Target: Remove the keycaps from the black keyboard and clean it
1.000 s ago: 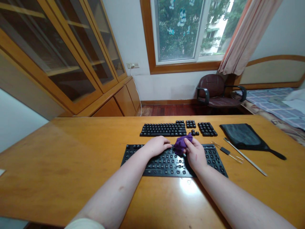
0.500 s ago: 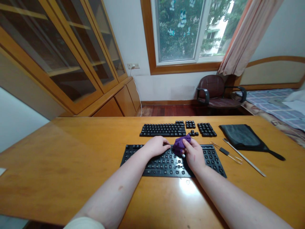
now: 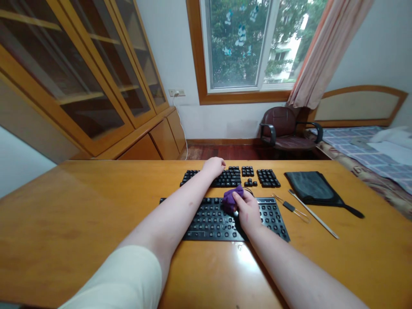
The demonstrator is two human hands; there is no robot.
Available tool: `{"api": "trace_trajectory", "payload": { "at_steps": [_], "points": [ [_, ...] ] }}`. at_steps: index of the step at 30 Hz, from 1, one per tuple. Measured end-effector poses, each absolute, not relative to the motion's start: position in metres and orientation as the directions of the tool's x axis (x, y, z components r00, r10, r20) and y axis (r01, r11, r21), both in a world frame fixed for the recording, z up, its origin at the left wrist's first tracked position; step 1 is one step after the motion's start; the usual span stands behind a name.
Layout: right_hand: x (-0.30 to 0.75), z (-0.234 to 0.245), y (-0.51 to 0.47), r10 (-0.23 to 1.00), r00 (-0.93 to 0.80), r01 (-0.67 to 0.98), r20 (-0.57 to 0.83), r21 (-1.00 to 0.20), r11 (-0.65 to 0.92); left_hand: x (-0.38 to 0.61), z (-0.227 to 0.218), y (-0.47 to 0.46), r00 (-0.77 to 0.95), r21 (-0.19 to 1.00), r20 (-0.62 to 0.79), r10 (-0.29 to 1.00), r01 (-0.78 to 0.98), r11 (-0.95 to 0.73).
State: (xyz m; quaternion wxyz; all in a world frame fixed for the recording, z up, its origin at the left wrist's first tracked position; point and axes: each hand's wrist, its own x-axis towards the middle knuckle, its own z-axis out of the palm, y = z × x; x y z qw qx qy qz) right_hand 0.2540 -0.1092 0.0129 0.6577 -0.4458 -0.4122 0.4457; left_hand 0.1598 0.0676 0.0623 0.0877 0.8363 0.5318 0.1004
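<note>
My right hand [image 3: 249, 211] is closed on a crumpled purple cloth [image 3: 231, 201], pinched between thumb and fingers over the upper middle of a black keyboard [image 3: 212, 224]. Most of that keyboard shows bare key sockets; a few caps sit along its top row. Farther back, black keycaps [image 3: 230, 179] lie laid out in keyboard order. My left hand [image 3: 213, 167] is over the back edge of these keycaps, its fingers curled downward. What its fingertips hold, if anything, is hidden behind the hand.
To the right lie a wire keycap puller [image 3: 289, 207], a thin pale stick [image 3: 313, 214] and a black pouch [image 3: 313, 189] with a strap. All rest on the wooden desk [image 3: 80, 223]. Beyond the desk stand a chair [image 3: 283, 124] and a glass-fronted cabinet [image 3: 122, 124].
My left hand has moved from the top row of the keyboard forward to the laid-out keycaps. My right hand still holds the cloth over the keyboard. The view has shifted slightly.
</note>
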Motion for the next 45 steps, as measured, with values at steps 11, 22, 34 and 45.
{"api": "trace_trajectory", "payload": {
  "at_steps": [11,22,34,45],
  "points": [
    [0.253,0.015,-0.108,0.96,0.252,-0.225,0.119,-0.958,0.177,0.196,0.04,0.102,0.4,0.277,-0.026,0.916,0.884,-0.377],
    [0.252,0.012,-0.108,0.962,0.255,-0.259,0.097,-0.952,0.165,0.2,0.039,0.105,0.406,0.409,-0.004,0.914,0.835,-0.369],
    [0.253,0.008,-0.107,0.957,0.269,-0.373,0.11,-0.904,0.209,0.124,0.052,-0.015,0.205,0.777,0.345,0.916,0.484,-0.401],
    [0.252,0.017,-0.106,0.987,0.088,-0.226,0.133,-0.962,0.15,0.097,0.026,-0.073,0.189,0.843,0.366,0.911,0.348,-0.41]
  ]
}}
